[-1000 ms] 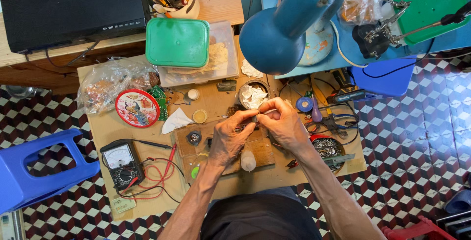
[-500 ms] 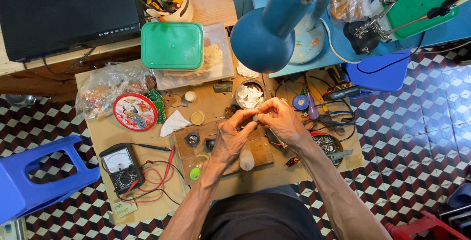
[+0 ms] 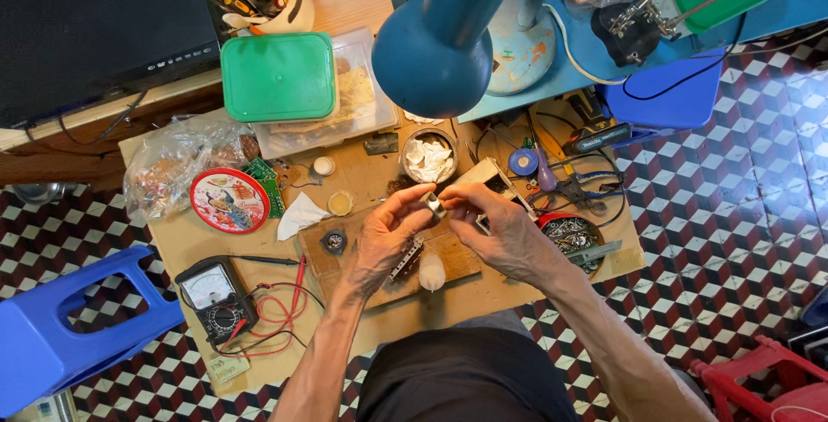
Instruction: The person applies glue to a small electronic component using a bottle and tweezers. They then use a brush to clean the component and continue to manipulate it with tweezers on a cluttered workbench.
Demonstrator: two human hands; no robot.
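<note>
Both hands are pinching 1 small metal part [image 3: 434, 204] above the wooden board [image 3: 448, 260]. The left hand [image 3: 385, 236] and right hand [image 3: 500, 230] are closing fingertips on its edges. It looks light, hard and easy to drop.

The small part [image 3: 433, 204] pinched between the left hand [image 3: 384, 236] and the right hand [image 3: 500, 232] looks like bright metal, smooth and shiny. The low table [image 3: 181, 241] is bare board — matt, tan, scuffed. On it lies a worn wooden block [image 3: 448, 260], rough-grained. The box lid [image 3: 278, 77] is smooth green plastic with a soft sheen, over a clear plastic tub [image 3: 366, 103]. The lamp shade [image 3: 431, 55] is painted metal, blue and semi-gloss. A crinkled clear plastic bag [image 3: 172, 159] catches light. The round tin [image 3: 230, 200] is glossy printed metal; the meter [image 3: 216, 297] is matt black plastic. White crumpled paper [image 3: 299, 215] lies nearby — matt. The floor tiles [image 3: 707, 215] look smooth.
</note>
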